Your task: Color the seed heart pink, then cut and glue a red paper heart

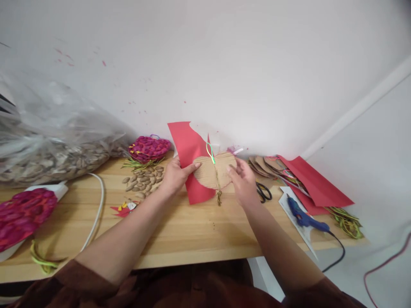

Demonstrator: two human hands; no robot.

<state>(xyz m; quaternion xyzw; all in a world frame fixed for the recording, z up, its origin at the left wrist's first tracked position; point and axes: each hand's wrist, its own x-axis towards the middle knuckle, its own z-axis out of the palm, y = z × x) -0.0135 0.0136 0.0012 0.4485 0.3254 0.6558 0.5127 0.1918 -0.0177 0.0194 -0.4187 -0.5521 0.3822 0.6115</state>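
Head view, looking down over both forearms.

Left hand (175,175) closed on the left lobe of a cardboard heart (208,175), thumb laid across its front, fingers hidden behind. Same grip pinching a red paper sheet (188,147) that stands just behind the heart, rising above the left hand and dropping below it.

Right hand (244,182) closed on the heart's right lobe, fingers curled over the edge, thumb not clearly visible.

Between the two hands, held upright just above the wooden table (192,233): the heart, with a green loop (210,152) at its top notch and a strand of twine (218,188) running down its middle to a knot hanging below the tip.

Left of the left hand, near: a scatter of seeds (144,177) and, beyond them by the wall, a magenta woven piece (149,148). Just below the seeds, small red scraps (123,208).

Well to the left: a clear plastic bag (48,145) full of pale husks, a white cable (96,205), and another magenta piece (22,216) at the table's edge.

Just right of the right hand: black scissors (263,192), partly hidden by the wrist.

Beyond them, a stack of cardboard cut-outs (265,164) against the wall, with folded red paper (316,182) lying partly over it.

Farther right and nearer the body: a blue glue gun (303,218) on white paper, beside a tangle of green strips (348,222).
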